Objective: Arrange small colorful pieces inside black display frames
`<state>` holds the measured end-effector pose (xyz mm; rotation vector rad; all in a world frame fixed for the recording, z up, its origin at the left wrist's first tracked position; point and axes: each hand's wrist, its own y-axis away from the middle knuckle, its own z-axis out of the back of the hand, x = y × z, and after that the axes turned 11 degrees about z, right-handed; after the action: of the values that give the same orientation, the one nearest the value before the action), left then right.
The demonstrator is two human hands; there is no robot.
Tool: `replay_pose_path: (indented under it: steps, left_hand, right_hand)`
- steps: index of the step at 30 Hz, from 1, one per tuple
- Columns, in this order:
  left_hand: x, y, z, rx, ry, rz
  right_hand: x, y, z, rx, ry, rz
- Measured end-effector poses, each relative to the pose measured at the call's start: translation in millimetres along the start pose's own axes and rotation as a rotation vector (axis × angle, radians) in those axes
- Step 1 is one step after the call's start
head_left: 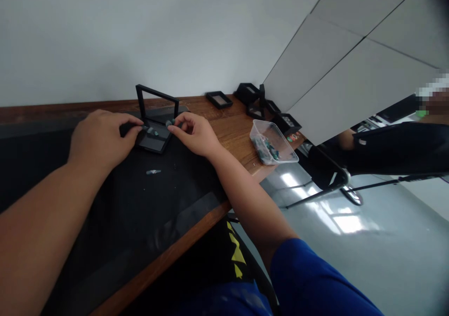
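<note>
A hinged black display frame (152, 143) lies opened on the black mat (129, 213), its lid (157, 91) standing upright at the back. At its left edge my left hand (103, 138) is closed in a pinch, thumb and index finger together; what lies between the tips is too small to name. My right hand (196, 134) pinches a small dark green stone (170, 122) over the frame's right side. A little green and pale piece (154, 132) shows at the frame, between the hands. Nearer me, a small clear-and-white sliver (153, 172) rests on the mat.
A clear plastic tub (277, 143) with green pieces in bags stands at the table's right edge. Several black frames, among them a flat one (219, 99), lie along the wall. White partition panels (333, 72) rise at right. Another person's dark-clothed leg (396, 150) is beyond, by a chair.
</note>
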<state>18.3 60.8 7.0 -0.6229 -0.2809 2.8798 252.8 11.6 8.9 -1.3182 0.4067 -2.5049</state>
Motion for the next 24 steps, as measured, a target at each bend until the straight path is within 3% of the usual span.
replay_pose_path:
  steps: [24]
  left_hand:
    - [6.4,-4.1,-1.3,0.017,0.166,-0.044]
  right_hand:
    - [5.9,0.7,2.4,0.020,0.040,0.001]
